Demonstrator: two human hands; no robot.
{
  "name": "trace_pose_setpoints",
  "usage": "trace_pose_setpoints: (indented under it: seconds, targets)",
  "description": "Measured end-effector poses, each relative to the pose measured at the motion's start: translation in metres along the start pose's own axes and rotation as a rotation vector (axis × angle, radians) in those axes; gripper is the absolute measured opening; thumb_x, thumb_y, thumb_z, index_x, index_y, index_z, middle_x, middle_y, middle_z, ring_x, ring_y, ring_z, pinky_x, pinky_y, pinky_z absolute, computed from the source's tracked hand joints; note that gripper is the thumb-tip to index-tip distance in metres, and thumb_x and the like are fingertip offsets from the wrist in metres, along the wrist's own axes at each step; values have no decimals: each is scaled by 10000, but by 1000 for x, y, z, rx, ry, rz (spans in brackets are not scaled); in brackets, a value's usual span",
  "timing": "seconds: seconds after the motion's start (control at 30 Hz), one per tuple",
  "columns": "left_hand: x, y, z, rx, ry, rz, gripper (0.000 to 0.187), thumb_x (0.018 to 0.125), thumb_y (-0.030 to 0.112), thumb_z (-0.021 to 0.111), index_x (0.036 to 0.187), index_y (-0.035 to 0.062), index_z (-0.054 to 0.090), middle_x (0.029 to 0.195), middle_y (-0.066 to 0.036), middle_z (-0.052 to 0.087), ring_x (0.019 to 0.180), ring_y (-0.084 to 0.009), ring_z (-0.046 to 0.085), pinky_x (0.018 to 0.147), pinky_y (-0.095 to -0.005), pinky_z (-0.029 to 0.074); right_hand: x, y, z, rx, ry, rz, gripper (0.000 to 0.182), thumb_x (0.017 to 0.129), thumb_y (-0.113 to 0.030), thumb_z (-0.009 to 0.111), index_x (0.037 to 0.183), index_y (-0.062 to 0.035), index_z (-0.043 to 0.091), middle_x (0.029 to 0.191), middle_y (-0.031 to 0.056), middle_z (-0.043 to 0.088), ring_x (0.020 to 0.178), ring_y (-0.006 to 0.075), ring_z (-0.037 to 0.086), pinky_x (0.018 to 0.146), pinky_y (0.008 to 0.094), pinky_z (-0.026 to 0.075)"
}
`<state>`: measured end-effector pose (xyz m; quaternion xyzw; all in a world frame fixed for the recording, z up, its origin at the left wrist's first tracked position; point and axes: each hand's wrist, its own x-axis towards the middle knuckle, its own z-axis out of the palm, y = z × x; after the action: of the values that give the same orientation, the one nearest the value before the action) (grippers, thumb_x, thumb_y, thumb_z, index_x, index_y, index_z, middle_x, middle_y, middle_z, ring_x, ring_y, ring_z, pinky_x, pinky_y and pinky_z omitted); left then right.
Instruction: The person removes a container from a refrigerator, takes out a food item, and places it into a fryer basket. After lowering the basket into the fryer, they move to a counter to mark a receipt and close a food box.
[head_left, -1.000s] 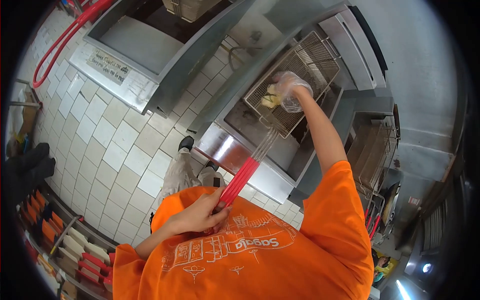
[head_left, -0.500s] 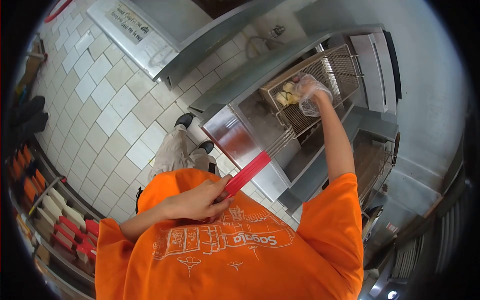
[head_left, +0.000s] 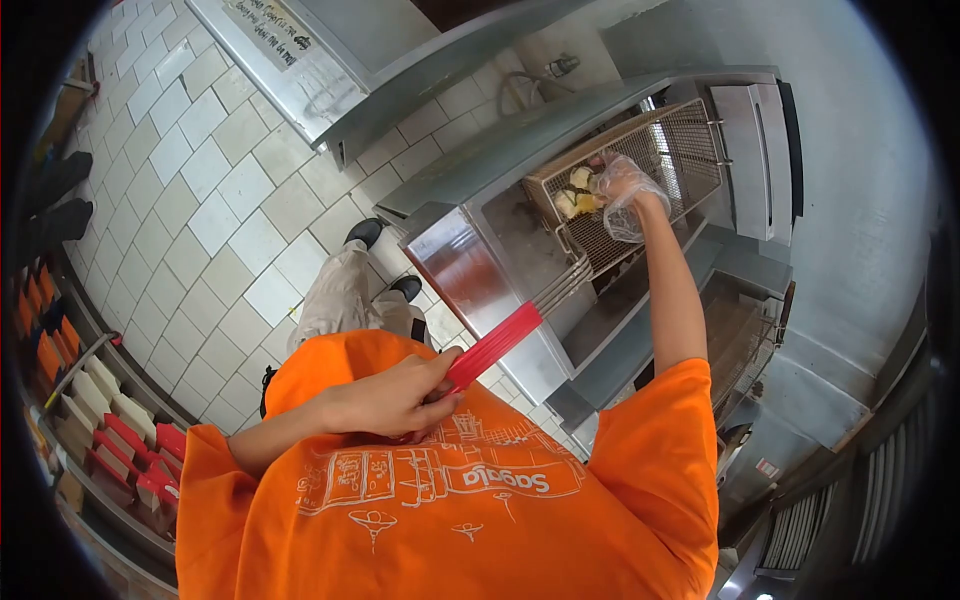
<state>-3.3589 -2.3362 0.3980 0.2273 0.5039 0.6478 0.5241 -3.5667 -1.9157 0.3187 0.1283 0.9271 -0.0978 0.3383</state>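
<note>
My left hand is closed round the red handle of a wire basket, in front of the orange shirt. The long mesh basket rests over the metal fryer. Several pale yellowish food pieces lie at its near left end, some with dark edges. My right hand, in a loose clear plastic glove, is inside the basket against the right side of these pieces. Glove and blur hide how its fingers are set.
A second wire basket sits in the fryer at the right. A metal counter with a written label stands at the upper left. Red and white cartons fill a rack at the lower left. Someone's dark shoes show at the left edge.
My right hand has shifted slightly over the food, and the pieces lie a little differently. My left hand still grips the handle. The whole view has shifted slightly.
</note>
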Motion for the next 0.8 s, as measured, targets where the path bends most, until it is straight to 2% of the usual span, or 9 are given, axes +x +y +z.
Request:
trace_pose_setpoints:
  seconds: [0.03,0.1,0.2,0.27,0.4,0.43,0.6,0.67,0.8]
  targets:
    - [0,0,0,8,7,10,351,973,107,455,1233,-88,323,555,-103,565,459,-215,598,434,-326,468,6,6,5,63,13,-60,521,692,-58,685,1199,-29,567,1021,132,617,860,239,602,704,323,479]
    - [0,2,-1,6,0,-2,353,972,105,454,1235,-89,321,558,-102,567,461,-213,600,436,-324,472,9,9,6,127,28,-118,525,697,26,683,1202,31,539,911,114,602,694,177,583,547,279,466]
    - [0,2,-1,7,-4,-11,362,971,101,452,1243,-94,315,560,-103,570,464,-210,603,439,-319,477,5,4,-1,166,17,-24,447,728,-12,676,1164,7,577,929,117,626,709,175,610,569,292,494]
    - [0,1,-1,11,-4,-7,368,970,99,452,1248,-97,310,560,-104,571,465,-209,604,441,-316,480,-1,-1,-12,-218,174,-42,310,809,-205,606,1087,-73,645,1015,138,675,982,296,638,846,352,503]
    - [0,2,-1,-5,-18,-36,380,967,94,453,1255,-101,302,559,-103,571,460,-208,603,441,-315,480,-15,-13,-22,-439,370,-68,268,880,-229,580,1089,-84,665,1089,158,660,1028,307,630,861,384,504]
    - [1,4,-1,6,-12,-39,381,967,93,454,1257,-100,300,558,-101,572,457,-207,602,441,-315,480,-21,-16,-23,-323,402,10,245,886,-229,588,1054,-76,680,1067,165,668,1005,322,637,849,395,510]
    - [3,16,-1,43,-15,-50,355,969,94,451,1251,-74,318,566,-97,577,460,-207,601,437,-310,467,-9,-4,-16,-336,385,25,233,856,-224,637,1035,-86,692,1041,151,682,991,314,647,838,389,519]
    - [5,20,-2,65,-22,-52,340,969,92,452,1246,-63,327,565,-96,574,463,-208,602,439,-307,462,-8,-2,-16,-442,410,-83,212,843,-197,640,1019,-96,700,1034,137,689,981,298,656,829,380,527]
    - [13,31,0,24,-28,-47,272,961,63,459,1196,-35,361,552,-75,545,464,-183,596,446,-301,454,-12,1,-30,-433,441,-15,201,838,-146,617,1018,-105,697,1035,156,687,969,316,662,812,399,535]
